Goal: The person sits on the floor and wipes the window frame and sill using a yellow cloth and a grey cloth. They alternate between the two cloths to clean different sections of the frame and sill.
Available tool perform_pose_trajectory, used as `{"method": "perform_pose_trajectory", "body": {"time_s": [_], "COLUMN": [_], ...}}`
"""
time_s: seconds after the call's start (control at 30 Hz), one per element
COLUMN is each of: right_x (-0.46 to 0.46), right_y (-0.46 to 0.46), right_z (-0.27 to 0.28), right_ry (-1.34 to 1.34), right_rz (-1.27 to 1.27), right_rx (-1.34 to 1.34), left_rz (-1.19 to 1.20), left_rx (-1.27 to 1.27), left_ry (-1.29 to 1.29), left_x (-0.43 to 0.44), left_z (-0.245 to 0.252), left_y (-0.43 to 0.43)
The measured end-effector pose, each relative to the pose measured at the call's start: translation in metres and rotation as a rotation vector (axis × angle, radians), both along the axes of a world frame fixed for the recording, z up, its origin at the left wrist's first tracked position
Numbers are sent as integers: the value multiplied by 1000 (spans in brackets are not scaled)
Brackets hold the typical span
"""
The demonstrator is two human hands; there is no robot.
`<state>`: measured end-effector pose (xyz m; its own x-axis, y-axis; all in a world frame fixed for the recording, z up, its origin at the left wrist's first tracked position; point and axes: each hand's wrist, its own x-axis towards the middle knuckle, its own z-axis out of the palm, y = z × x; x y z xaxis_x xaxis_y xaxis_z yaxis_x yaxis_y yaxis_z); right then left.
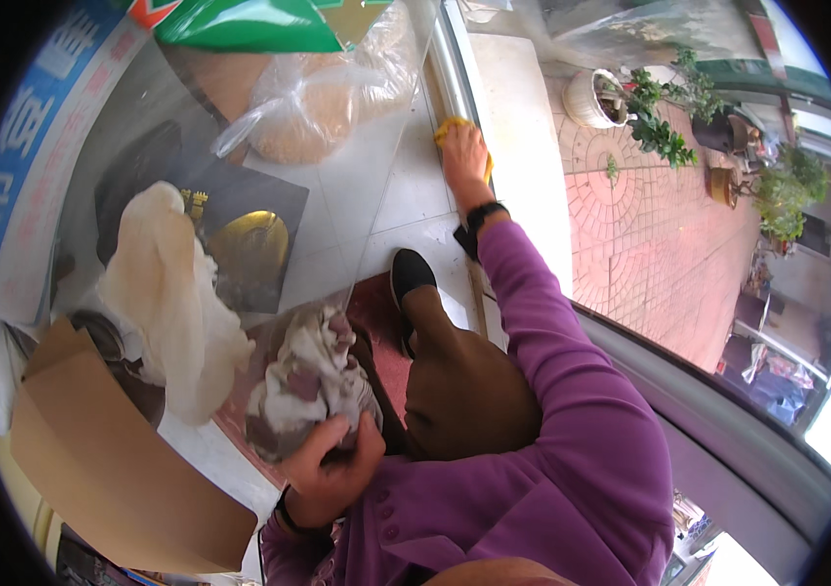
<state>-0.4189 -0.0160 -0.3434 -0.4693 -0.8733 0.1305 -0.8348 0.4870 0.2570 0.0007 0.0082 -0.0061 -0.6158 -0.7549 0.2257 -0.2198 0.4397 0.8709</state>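
My right hand [465, 162] presses a yellow cloth [452, 130] against the bottom rail of a pale metal window or door frame [453, 58], arm stretched out. My left hand [331, 465], close to my body, grips a bunched grey-and-white patterned cloth [313, 381]. Left of that cloth is a crumpled cream-coloured, thin piece of material [174, 293]; whether it is fabric or plastic I cannot tell. Behind it is a dark box or bag [254, 234] with gold print.
A clear plastic bag [306, 110] with tan contents is beyond the dark item, below a green package [247, 22]. A cardboard flap [122, 454] rises at left. My shoe [412, 272] is near the frame. Outside are potted plants [595, 99] on red paving [650, 242].
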Motion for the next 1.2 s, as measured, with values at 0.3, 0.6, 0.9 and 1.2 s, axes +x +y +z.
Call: {"method": "perform_pose_trajectory", "body": {"time_s": [0.3, 0.6, 0.9, 1.2], "right_x": [110, 112, 117, 83], "right_y": [185, 205, 220, 127], "right_z": [29, 20, 24, 190], "right_ry": [-119, -74, -74, 61], "right_rz": [-169, -106, -23, -109], "right_rx": [10, 84, 500, 663], "left_rz": [38, 123, 111, 190], "left_rx": [-197, -189, -190, -304], "left_ry": [25, 1, 60, 52], "left_x": [-9, -6, -12, -17], "left_z": [-3, -6, -8, -9], "left_y": [-7, 0, -6, -13]}}
